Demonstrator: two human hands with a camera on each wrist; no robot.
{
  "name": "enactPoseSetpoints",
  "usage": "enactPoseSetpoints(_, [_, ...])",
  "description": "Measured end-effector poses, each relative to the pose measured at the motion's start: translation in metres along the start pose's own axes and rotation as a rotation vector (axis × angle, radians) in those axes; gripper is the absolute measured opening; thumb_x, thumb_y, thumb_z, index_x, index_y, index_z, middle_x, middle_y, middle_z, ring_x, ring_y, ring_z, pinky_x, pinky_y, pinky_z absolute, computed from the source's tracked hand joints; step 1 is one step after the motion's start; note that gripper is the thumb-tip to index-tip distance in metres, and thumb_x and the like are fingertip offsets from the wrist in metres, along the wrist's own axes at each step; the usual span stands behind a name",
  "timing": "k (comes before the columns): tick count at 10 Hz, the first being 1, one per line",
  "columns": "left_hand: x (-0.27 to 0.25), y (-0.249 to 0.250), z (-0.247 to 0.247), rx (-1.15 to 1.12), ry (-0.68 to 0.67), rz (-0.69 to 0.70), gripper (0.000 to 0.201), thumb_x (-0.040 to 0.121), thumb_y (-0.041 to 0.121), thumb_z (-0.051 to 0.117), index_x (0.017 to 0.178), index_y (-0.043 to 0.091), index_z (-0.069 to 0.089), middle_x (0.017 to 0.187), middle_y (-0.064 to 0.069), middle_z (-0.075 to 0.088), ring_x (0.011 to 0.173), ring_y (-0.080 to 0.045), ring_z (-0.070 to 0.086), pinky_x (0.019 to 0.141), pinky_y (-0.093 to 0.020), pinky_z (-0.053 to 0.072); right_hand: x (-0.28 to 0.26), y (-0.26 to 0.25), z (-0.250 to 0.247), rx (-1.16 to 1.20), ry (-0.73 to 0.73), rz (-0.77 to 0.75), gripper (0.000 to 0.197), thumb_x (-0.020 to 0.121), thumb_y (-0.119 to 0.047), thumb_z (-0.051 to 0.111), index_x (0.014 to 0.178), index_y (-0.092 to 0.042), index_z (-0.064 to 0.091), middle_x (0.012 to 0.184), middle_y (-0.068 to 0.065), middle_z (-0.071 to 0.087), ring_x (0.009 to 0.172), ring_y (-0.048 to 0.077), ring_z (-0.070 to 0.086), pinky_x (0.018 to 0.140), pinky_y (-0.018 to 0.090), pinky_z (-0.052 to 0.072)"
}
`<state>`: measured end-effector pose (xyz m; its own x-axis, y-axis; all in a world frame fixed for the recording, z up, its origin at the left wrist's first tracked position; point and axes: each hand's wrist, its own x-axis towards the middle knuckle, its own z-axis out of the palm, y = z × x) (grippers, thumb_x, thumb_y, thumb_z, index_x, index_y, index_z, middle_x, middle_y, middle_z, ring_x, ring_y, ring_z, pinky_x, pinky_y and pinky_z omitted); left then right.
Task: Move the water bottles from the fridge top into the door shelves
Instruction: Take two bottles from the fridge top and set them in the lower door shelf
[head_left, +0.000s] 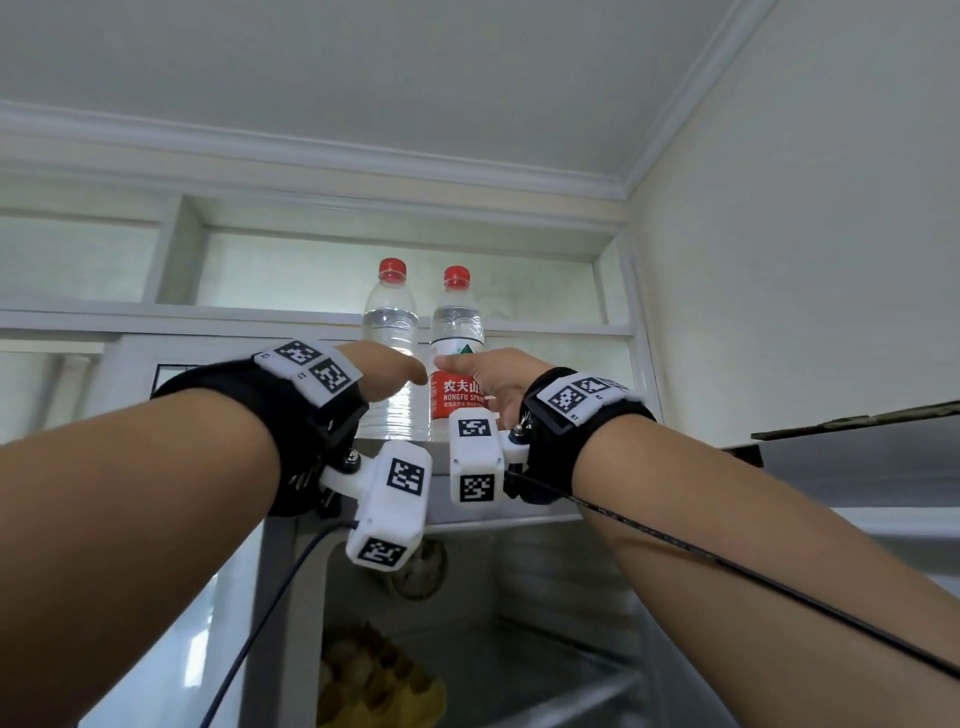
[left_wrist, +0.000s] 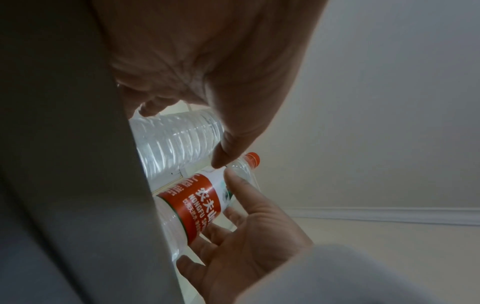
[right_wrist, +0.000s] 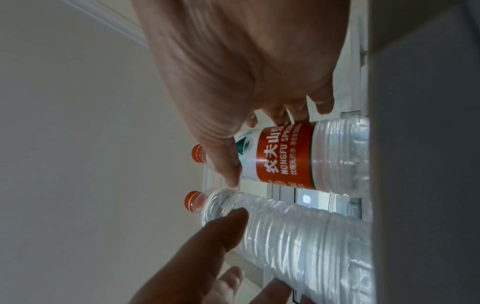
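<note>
Trouble looked likeliest in the lift: left hand (head_left: 387, 376) curled round the plain bottle (head_left: 390, 322), right hand (head_left: 493, 382) round the labelled bottle (head_left: 457, 332), both upright and close together on the fridge top (head_left: 440, 462). With the hands crowding each other, a knock or a slick side, I judged, could have sent one tumbling.

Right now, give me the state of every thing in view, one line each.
Fridge: open, interior showing.
Unlabelled bottle: upright on the fridge's top, capped.
Labelled bottle: upright beside it, capped.
Left hand: curled round the unlabelled bottle.
Right hand: curled round the labelled bottle.
</note>
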<state>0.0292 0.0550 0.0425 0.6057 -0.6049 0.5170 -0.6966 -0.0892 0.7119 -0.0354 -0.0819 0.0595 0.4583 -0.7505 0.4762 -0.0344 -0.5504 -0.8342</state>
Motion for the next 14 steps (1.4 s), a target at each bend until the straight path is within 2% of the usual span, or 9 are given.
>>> enactPoseSetpoints(3, [0.021,-0.008,0.004,0.083,0.004,0.026,0.055,0.093,0.034,0.058,0.132,-0.004,0.049,0.138,-0.021,0.053,0.125,-0.036,0.053,0.101,-0.041,0.045,-0.005,0.003,0.003,-0.052,-0.001,-0.063,0.068,0.065,-0.046,0.073,0.118,-0.006,0.057,0.114,0.014,0.069,0.104,0.029,0.066,0.096,0.045,0.051])
enactPoseSetpoints(4, [0.032,-0.015,0.004,0.026,0.005,0.097,0.063,0.092,0.040,0.057,0.133,-0.007,0.048,0.130,-0.024,0.057,0.108,-0.032,0.053,0.104,-0.043,0.042,-0.006,0.005,0.003,-0.061,0.015,-0.083,0.070,0.064,-0.053,0.071,0.115,-0.006,0.058,0.113,0.014,0.069,0.102,0.029,0.066,0.094,0.045,0.052])
enactPoseSetpoints(5, [0.039,-0.018,0.005,-0.054,-0.005,0.112,0.060,0.090,0.044,0.059,0.124,-0.005,0.053,0.085,-0.010,0.052,0.093,-0.028,0.048,0.101,-0.044,0.044,-0.012,0.003,0.002,0.026,0.039,-0.111,0.075,0.063,-0.054,0.071,0.118,-0.006,0.057,0.111,0.013,0.070,0.100,0.028,0.067,0.094,0.044,0.052])
enactPoseSetpoints(6, [0.037,-0.019,0.003,-0.101,0.061,0.128,0.053,0.080,0.048,0.069,0.101,0.000,0.059,0.101,-0.015,0.063,0.088,-0.029,0.063,0.094,-0.046,0.050,-0.021,0.002,0.003,0.098,0.071,-0.165,0.085,0.067,-0.046,0.074,0.134,-0.007,0.038,0.122,0.011,0.063,0.105,0.027,0.063,0.093,0.044,0.050])
enactPoseSetpoints(7, [0.047,-0.025,0.005,-0.181,0.088,0.276,0.086,0.052,0.065,0.078,0.120,0.016,0.059,0.108,-0.008,0.071,0.099,-0.031,0.069,0.087,-0.049,0.056,-0.034,0.003,0.003,0.148,0.076,-0.310,0.088,0.068,-0.028,0.077,0.140,-0.019,0.027,0.130,0.009,0.055,0.112,0.026,0.057,0.098,0.047,0.047])
enactPoseSetpoints(8, [0.049,-0.033,0.005,-0.251,0.164,0.392,0.094,0.048,0.068,0.079,0.127,0.025,0.051,0.112,-0.001,0.070,0.100,-0.023,0.067,0.089,-0.048,0.055,-0.054,0.004,-0.001,0.183,0.077,-0.418,0.085,0.069,-0.017,0.077,0.138,-0.020,0.026,0.128,0.008,0.055,0.112,0.024,0.056,0.097,0.041,0.047])
enactPoseSetpoints(11, [-0.040,-0.001,0.012,-0.507,0.152,0.713,0.086,0.072,0.050,0.075,0.139,0.021,0.029,0.120,0.007,0.063,0.108,-0.009,0.064,0.098,-0.037,0.051,-0.123,-0.008,-0.040,0.267,0.139,-0.450,0.074,0.069,-0.025,0.077,0.130,-0.009,0.038,0.120,0.016,0.062,0.101,0.031,0.066,0.086,0.052,0.055])
enactPoseSetpoints(13, [-0.098,-0.014,0.060,-0.703,0.032,0.689,0.073,0.079,0.044,0.072,0.137,0.023,0.033,0.116,0.013,0.063,0.103,0.000,0.062,0.091,-0.025,0.052,-0.198,0.033,-0.067,0.237,0.202,-0.453,0.067,0.075,-0.016,0.073,0.131,-0.010,0.037,0.120,0.017,0.061,0.102,0.031,0.066,0.087,0.048,0.056])
enactPoseSetpoints(14, [-0.128,-0.031,0.088,-0.794,-0.072,0.653,0.082,0.074,0.048,0.073,0.140,0.021,0.031,0.127,0.008,0.061,0.114,-0.008,0.061,0.100,-0.035,0.050,-0.237,0.060,-0.078,0.189,0.245,-0.402,0.071,0.073,-0.017,0.073,0.133,-0.010,0.036,0.122,0.017,0.061,0.103,0.031,0.066,0.088,0.049,0.055])
